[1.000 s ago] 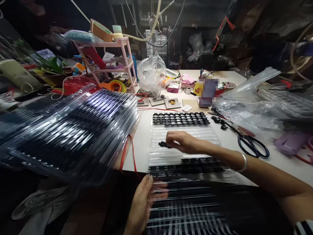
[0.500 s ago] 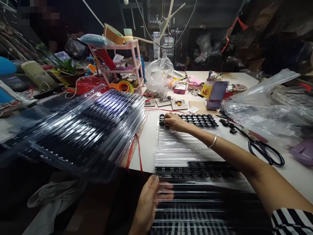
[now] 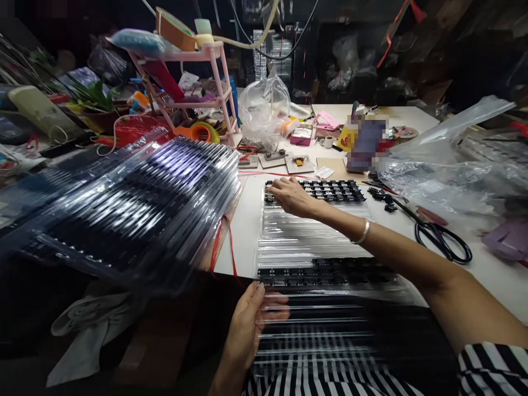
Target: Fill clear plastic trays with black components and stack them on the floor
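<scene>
My left hand (image 3: 244,319) grips the left edge of a clear ridged plastic tray (image 3: 313,308), thumb above and fingers showing through beneath. Across the tray's far part run rows of small black electronic parts (image 3: 289,276), while its near grooves show only clear plastic, with a striped garment visible through them. Beyond it on the white table lies another clear tray (image 3: 305,224), with black parts (image 3: 336,191) in its far rows. Over the left end of those rows, my right hand (image 3: 293,198) has its fingers bent and together. Whatever is between its fingertips is hidden.
Stacked filled trays (image 3: 136,203) lean at the left beside red string (image 3: 231,247). Scissors (image 3: 443,239) and loose black pieces (image 3: 381,198) lie right, near crumpled plastic bags (image 3: 445,184). Behind are a pink rack (image 3: 214,99) and small metal plates (image 3: 300,164).
The whole view has shifted, so most things sit slightly higher in the picture. My right hand has moved slightly at the far rows' left end; my left hand keeps its hold on the tray.
</scene>
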Motion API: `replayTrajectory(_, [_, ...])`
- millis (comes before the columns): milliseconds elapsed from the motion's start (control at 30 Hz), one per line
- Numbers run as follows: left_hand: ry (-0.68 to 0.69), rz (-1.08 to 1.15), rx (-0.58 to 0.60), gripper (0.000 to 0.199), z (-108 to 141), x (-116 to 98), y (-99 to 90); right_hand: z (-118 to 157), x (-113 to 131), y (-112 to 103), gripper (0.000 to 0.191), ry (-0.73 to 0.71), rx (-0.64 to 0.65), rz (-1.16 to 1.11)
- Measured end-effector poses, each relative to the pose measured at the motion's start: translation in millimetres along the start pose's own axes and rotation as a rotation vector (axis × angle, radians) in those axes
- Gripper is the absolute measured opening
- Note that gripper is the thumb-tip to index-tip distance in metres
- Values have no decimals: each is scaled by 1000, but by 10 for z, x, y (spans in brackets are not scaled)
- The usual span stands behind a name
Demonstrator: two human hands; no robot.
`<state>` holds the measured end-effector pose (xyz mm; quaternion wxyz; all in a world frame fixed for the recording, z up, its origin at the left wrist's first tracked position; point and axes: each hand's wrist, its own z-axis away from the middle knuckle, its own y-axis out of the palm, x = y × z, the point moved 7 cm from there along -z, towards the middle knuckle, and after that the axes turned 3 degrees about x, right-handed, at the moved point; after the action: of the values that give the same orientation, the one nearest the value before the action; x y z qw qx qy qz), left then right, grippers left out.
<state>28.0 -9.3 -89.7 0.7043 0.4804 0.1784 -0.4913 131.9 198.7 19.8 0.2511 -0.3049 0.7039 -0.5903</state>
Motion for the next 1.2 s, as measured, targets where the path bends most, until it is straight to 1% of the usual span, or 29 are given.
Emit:
replayTrajectory(67, [2, -4, 5, 29, 0, -9, 13, 208, 163, -170, 27, -52, -57, -16])
replayTrajectory(100, [1, -6, 8, 29, 0, -12, 19, 331, 267, -235, 26, -86, -63, -55])
replayTrajectory(167, [1, -5, 8, 30, 6, -21, 28, 579, 498, -283, 24, -145, -2, -175])
replayTrajectory(267, [-2, 20, 2, 31, 37, -35, 42, 861, 873, -195, 20, -218, 138, -277])
replayTrajectory(333, [-1, 40, 11, 32, 66, -43, 56, 932, 1070, -100, 15, -228, 173, -233])
replayTrajectory(433, [11, 51, 27, 33, 104, -45, 69, 903, 1261, 18, 14, -209, 164, -114])
replayTrajectory(500, [11, 50, 9, 33, 121, -31, 59, 864, 1337, 69, 13, -210, 173, -85])
replayTrajectory(567, [-1, 47, -22, 32, 130, -7, 45, 828, 1345, 81, 11, -213, 187, -117])
replayTrajectory(633, [-3, 55, -44, 32, 132, 4, 41, 773, 1248, 28, 10, -212, 149, -201])
replayTrajectory(667, [0, 63, -49, 31, 130, 5, 42, 730, 1136, -20, 9, -190, 103, -251])
replayTrajectory(733, [8, 74, -47, 29, 123, 1, 45, 615, 788, -112, 11, -93, -13, -302])
replayTrajectory(800, [8, 74, -31, 28, 113, 1, 46, 487, 359, -144, 14, 33, -92, -246])
replayTrajectory(867, [7, 68, -13, 29, 104, 2, 43, 367, 6, -95, 13, 87, -91, -141])
replayTrajectory(933, [8, 63, -17, 29, 100, 6, 29, 279, -226, -7, 12, 95, -63, -93])
replayTrajectory(1000, [7, 62, -35, 30, 99, 11, 17, 238, -334, 69, 14, 93, -33, -77])
replayTrajectory(1100, [7, 64, -49, 31, 100, 13, 24, 236, -340, 117, 19, 82, 16, -60])
replayTrajectory(1200, [11, 65, -57, 32, 105, 3, 38, 266, -354, 108, 23, 100, 63, -51])
